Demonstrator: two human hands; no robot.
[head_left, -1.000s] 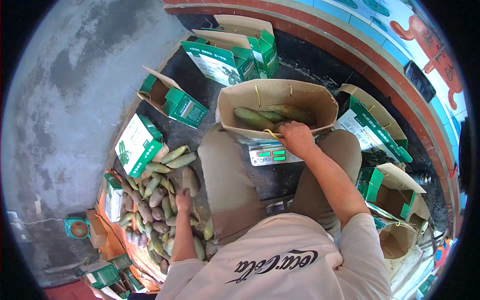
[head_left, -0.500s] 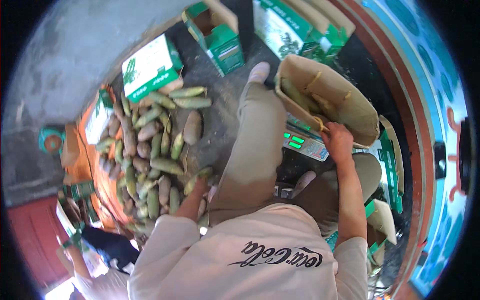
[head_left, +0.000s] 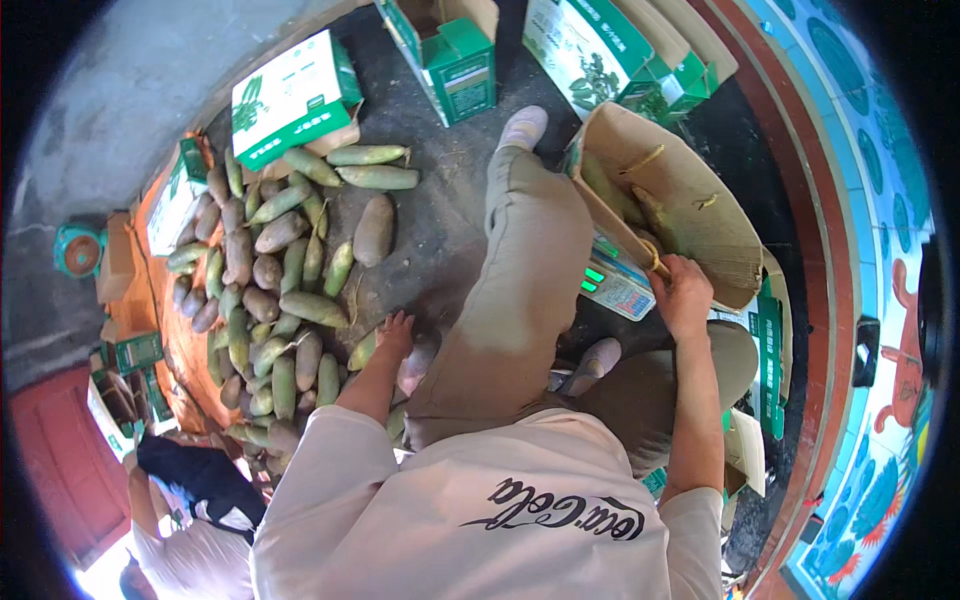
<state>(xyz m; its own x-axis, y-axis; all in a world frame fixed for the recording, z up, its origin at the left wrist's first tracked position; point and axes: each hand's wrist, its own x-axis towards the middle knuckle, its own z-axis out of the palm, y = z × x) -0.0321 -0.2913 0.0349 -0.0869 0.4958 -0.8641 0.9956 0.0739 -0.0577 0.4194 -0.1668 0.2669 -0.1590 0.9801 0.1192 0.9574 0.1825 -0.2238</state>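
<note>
Brown paper bag [head_left: 690, 215] has tipped over on the scale [head_left: 612, 283] compared to 1 second ago, when it stood upright. The right hand [head_left: 682, 296] is closed on its rope handle now, not reaching inside. Left hand [head_left: 393, 335] rests loosely curled on 1 smooth, tapered green vegetable [head_left: 365, 349] in the floor pile.

Left hand [head_left: 395, 333] down on a green-brown root vegetable [head_left: 364, 351] at the near edge of the vegetable pile [head_left: 270, 270] on the ground. Right hand [head_left: 683, 296] grips the rim of the brown paper bag [head_left: 690, 215], which sits tilted on a scale [head_left: 612, 282] with a green display. Green-and-white cartons [head_left: 292, 97] ring the pile; another person [head_left: 190, 500] crouches lower left.
</note>
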